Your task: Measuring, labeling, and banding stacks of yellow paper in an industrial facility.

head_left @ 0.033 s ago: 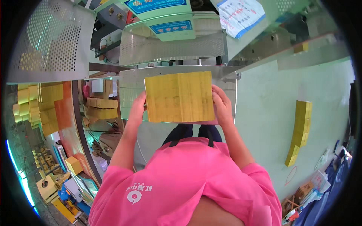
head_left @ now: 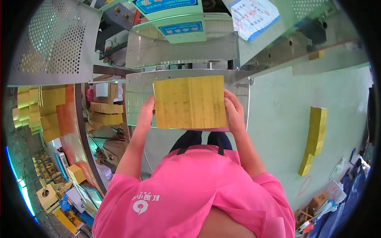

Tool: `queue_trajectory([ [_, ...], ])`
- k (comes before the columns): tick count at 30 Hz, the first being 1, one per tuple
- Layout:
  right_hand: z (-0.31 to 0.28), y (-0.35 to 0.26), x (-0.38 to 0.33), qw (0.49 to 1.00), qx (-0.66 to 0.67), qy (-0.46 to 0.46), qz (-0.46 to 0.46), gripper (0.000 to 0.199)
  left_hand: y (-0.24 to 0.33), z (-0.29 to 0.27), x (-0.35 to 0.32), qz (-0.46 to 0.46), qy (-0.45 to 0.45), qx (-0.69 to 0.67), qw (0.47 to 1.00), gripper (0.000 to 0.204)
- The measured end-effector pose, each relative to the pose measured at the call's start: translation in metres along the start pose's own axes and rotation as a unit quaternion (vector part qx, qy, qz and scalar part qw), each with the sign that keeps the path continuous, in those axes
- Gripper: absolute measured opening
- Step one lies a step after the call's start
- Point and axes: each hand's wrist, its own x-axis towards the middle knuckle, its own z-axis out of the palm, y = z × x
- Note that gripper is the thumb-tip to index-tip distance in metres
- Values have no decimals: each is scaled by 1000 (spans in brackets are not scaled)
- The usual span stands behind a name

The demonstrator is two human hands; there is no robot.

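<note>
A yellow rectangular cardboard-like piece (head_left: 189, 102) with faint upright creases and dark smudges lies face up between my hands. It is over the near part of a metal machine table (head_left: 137, 85). My left hand (head_left: 147, 111) grips its left edge, and my right hand (head_left: 234, 107) has its right edge. The fingers beneath are hidden, as is the underside of the piece, so I cannot tell whether it is one layer or several. A strip of pink shows just under its near edge.
Behind the table stands a perforated metal guard (head_left: 180, 51). A larger perforated panel (head_left: 51, 43) rises at the left. Yellow stacks (head_left: 51, 99) stand by a reddish board on the left. On the right, a row of yellow pieces (head_left: 315, 135) rests on the pale floor. A white-and-blue bag (head_left: 254, 18) lies at the back.
</note>
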Motion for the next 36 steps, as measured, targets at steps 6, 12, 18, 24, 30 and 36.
queue_trajectory([
  [6, 23, -2, -1, 999, 22, 39, -3, 36, -39, 21, 15, 33, -28, -283, 958, 47],
  [12, 32, -1, -1, 996, 45, 76, 29, 40, -28, 35, 3, 13, -84, -349, 933, 53],
  [18, 46, 0, 5, 997, 39, 60, -5, 46, -5, 46, 4, -3, -106, -345, 933, 55],
  [24, 45, -25, 58, 996, 66, 39, -35, 46, 29, 55, 71, 127, -120, -282, 943, 58],
  [30, 53, -25, 98, 994, 67, 87, -4, 43, 62, 56, 111, 93, -156, -284, 942, 58],
  [36, 43, -2, 88, 991, 73, 80, -82, 48, 62, 42, 104, 114, -168, -313, 928, 60],
])
